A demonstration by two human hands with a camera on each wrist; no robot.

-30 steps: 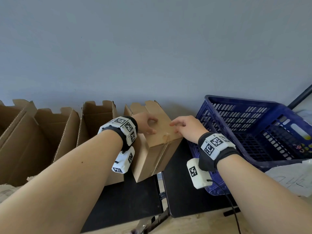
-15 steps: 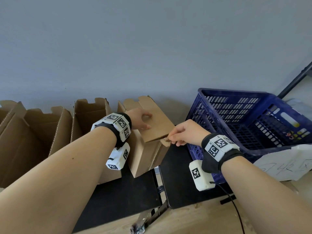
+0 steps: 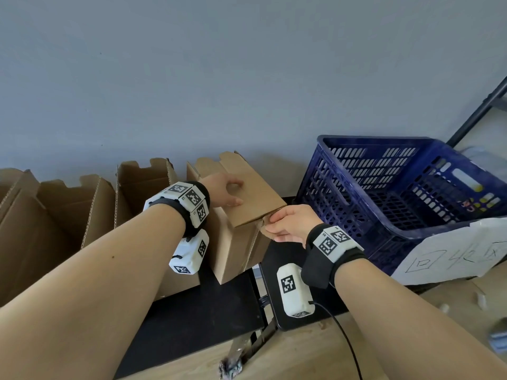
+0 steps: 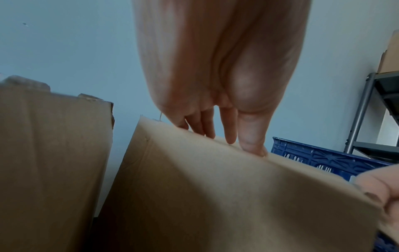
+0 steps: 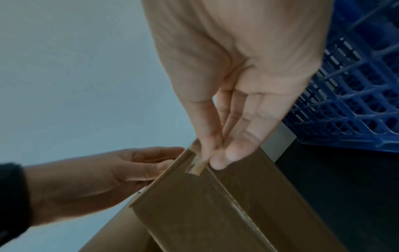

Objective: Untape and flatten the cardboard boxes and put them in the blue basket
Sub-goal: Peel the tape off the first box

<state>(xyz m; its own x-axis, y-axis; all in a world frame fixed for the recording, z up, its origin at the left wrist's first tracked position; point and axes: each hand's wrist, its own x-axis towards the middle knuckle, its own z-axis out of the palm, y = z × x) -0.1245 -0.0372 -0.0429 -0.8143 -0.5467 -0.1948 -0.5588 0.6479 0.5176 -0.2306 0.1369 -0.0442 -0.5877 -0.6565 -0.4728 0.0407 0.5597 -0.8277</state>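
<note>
- The cardboard box [image 3: 241, 215] stands tilted on the black table [image 3: 197, 305], just left of the blue basket [image 3: 384, 187] and right of a row of other open boxes [image 3: 68, 215] along the grey wall [image 3: 247, 64].
- The left hand [image 3: 223, 192] lies on the top panel of the box, fingers reaching out almost straight across the cardboard with the thumb along the near edge; it presses down on the panel and is not closed around anything.
- From the left wrist view the same fingers [image 4: 228, 126] touch the upper edge of the box, tips on the cardboard.
- The right hand [image 3: 288, 223] is at the near right corner of the box, thumb and fingers drawn together in a pinch.
- In the right wrist view the fingertips [image 5: 224, 156] nip a small loose end of tape [image 5: 197, 166] at the corner, where the strip runs down the seam of the box; the end is lifted a little off the cardboard.
- The basket sits tilted, its rim leaning towards the box; something small and colourful lies at its far side, too blurred to name.
- A white sheet of paper [image 3: 452, 256] with drawn marks hangs over the basket's near wall.
- A metal shelf frame [image 4: 362, 110] stands behind the basket.
</note>
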